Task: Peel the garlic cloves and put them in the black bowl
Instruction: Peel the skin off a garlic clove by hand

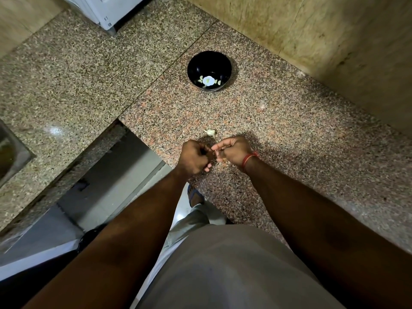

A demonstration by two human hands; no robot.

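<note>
Left hand (193,156) and right hand (234,150) curled together pinching a mostly hidden garlic clove (215,152), pale cloves in glossy black bowl (209,71), unpeeled garlic piece (210,132) mid-countertop (289,130).

Both hands (214,155) pinch a clove; black bowl (209,71) beyond.

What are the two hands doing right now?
Left hand: curled, pinching a garlic clove.
Right hand: curled, pinching the same clove.
</note>
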